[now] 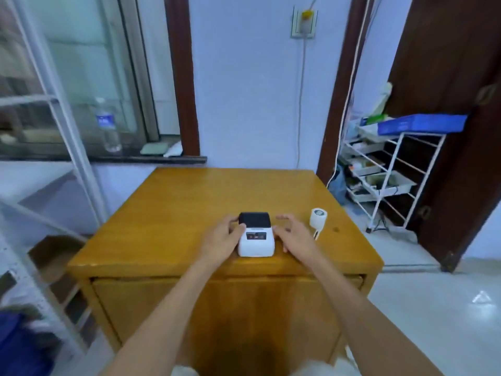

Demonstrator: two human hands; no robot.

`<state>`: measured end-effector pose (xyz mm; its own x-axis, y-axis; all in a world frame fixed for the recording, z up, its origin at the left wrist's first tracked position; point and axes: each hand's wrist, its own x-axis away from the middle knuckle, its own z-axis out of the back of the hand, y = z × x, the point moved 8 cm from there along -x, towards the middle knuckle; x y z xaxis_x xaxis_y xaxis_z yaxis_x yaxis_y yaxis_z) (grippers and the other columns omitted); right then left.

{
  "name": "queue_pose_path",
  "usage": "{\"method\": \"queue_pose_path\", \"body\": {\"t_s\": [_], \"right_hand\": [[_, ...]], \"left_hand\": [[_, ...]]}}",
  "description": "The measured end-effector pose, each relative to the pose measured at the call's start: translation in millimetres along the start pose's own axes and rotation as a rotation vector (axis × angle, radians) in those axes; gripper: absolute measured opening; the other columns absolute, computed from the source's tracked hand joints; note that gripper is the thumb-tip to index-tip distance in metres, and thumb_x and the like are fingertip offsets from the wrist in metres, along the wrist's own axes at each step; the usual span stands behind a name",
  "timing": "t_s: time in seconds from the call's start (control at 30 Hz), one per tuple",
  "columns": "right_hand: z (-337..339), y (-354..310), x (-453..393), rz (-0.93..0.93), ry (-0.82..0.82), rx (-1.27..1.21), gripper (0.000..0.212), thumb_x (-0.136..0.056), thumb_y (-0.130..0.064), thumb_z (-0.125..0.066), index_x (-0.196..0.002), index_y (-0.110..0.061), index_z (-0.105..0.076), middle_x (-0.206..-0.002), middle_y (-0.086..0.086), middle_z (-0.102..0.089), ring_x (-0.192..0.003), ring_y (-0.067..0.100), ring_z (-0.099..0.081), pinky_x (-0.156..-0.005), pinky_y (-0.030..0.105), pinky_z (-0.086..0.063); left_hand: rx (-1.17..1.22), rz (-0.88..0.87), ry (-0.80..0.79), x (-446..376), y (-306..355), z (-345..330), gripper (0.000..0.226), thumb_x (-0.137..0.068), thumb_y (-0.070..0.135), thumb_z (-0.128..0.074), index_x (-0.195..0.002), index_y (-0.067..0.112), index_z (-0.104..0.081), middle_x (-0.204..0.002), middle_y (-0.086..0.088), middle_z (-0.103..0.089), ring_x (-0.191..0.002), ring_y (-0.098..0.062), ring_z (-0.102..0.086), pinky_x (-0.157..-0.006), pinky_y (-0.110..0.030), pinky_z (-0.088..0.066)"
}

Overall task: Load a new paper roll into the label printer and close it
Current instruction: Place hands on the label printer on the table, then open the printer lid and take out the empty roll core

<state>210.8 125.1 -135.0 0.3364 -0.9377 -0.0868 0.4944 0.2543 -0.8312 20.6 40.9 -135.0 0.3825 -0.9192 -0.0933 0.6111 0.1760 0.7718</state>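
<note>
A small white label printer (256, 241) with a black top cover sits near the front edge of the wooden table (189, 202). Its cover looks closed. My left hand (222, 236) rests against the printer's left side, thumb and fingers touching the black cover. To the printer's right, my right hand (294, 233) hovers with its fingers spread, holding nothing. A white paper roll (318, 217) stands on the table further right, with a short tail of paper trailing toward me.
A white wire rack (390, 175) with trays and a blue tray on top stands at the right by a dark wooden door (455, 77). On the window sill at the back left is a water bottle (108, 126). White metal framing (62, 126) rises on the left.
</note>
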Motion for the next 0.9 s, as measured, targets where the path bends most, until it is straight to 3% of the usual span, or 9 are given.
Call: {"method": "queue_pose_path", "body": {"t_s": [0.13,0.23,0.3,0.43,0.53,0.63,0.73,0.9], "right_hand": [[-2,4,-5,0.039,-0.019,0.023,0.038,-0.107,-0.03,-0.056,-0.145,-0.023,-0.056,-0.08,-0.008,-0.066,-0.055,0.008,-0.057,-0.049,0.011,-0.041],[-3,7,-9,0.065,-0.004,-0.008,0.035,-0.108,-0.027,-0.054,-0.141,-0.019,-0.063,-0.079,-0.009,-0.068,-0.052,0.009,-0.055,-0.054,0.017,-0.045],[-3,7,-9,0.092,0.0,-0.01,0.034,-0.109,-0.027,-0.053,-0.139,-0.018,-0.065,-0.077,-0.01,-0.066,-0.051,0.01,-0.055,-0.055,0.016,-0.046],[-3,10,-11,0.096,0.002,0.008,0.033,-0.109,-0.031,-0.054,-0.138,-0.019,-0.066,-0.109,-0.001,-0.077,-0.052,0.01,-0.057,-0.065,0.028,-0.052],[-2,13,-12,0.106,0.0,-0.037,0.028,-0.108,-0.027,-0.057,-0.132,-0.019,-0.069,-0.102,0.004,-0.079,-0.053,0.007,-0.057,-0.066,0.027,-0.052],[0,15,-9,0.112,-0.014,-0.11,0.022,-0.105,-0.021,-0.063,-0.126,-0.026,-0.071,-0.092,0.001,-0.078,-0.053,0.001,-0.058,-0.064,0.02,-0.049],[0,12,-5,0.098,-0.049,-0.181,0.022,-0.102,-0.015,-0.067,-0.121,-0.025,-0.071,-0.09,0.005,-0.078,-0.057,0.005,-0.06,-0.051,0.009,-0.043],[-2,10,-5,0.088,-0.096,-0.177,0.026,-0.099,-0.015,-0.068,-0.123,-0.024,-0.068,-0.103,0.014,-0.078,-0.058,0.0,-0.063,-0.048,0.015,-0.045]], "left_hand": [[-0.046,-0.049,0.02,-4,2,0,0.044,-0.107,0.041,-0.048,-0.145,0.019,-0.054,-0.146,0.0,-0.056,-0.123,-0.017,-0.058,-0.091,-0.027,-0.039],[-0.004,-0.04,-0.018,-7,-1,-4,0.044,-0.107,0.043,-0.048,-0.147,0.023,-0.051,-0.145,0.005,-0.062,-0.119,-0.014,-0.058,-0.088,-0.029,-0.039],[0.038,-0.045,-0.026,-8,-4,-6,0.047,-0.106,0.043,-0.05,-0.15,0.026,-0.049,-0.147,0.006,-0.062,-0.129,-0.017,-0.06,-0.094,-0.03,-0.041],[0.026,-0.051,-0.014,-10,-7,-6,0.051,-0.105,0.044,-0.049,-0.154,0.03,-0.045,-0.15,0.008,-0.061,-0.134,-0.018,-0.058,-0.101,-0.032,-0.043],[0.019,-0.064,-0.002,-8,-6,-5,0.05,-0.106,0.044,-0.048,-0.154,0.029,-0.046,-0.15,0.007,-0.061,-0.132,-0.017,-0.059,-0.093,-0.028,-0.04],[0.03,-0.058,-0.001,-7,-7,-5,0.051,-0.105,0.043,-0.049,-0.154,0.029,-0.046,-0.149,0.008,-0.06,-0.133,-0.016,-0.058,-0.094,-0.027,-0.038],[0.05,-0.056,0.004,-8,-8,-5,0.049,-0.105,0.043,-0.049,-0.153,0.03,-0.047,-0.148,0.008,-0.061,-0.132,-0.016,-0.058,-0.096,-0.029,-0.04],[-0.041,-0.093,0.015,-8,-7,-6,0.051,-0.106,0.046,-0.042,-0.155,0.032,-0.042,-0.152,0.009,-0.058,-0.134,-0.023,-0.057,-0.101,-0.035,-0.043]]}}
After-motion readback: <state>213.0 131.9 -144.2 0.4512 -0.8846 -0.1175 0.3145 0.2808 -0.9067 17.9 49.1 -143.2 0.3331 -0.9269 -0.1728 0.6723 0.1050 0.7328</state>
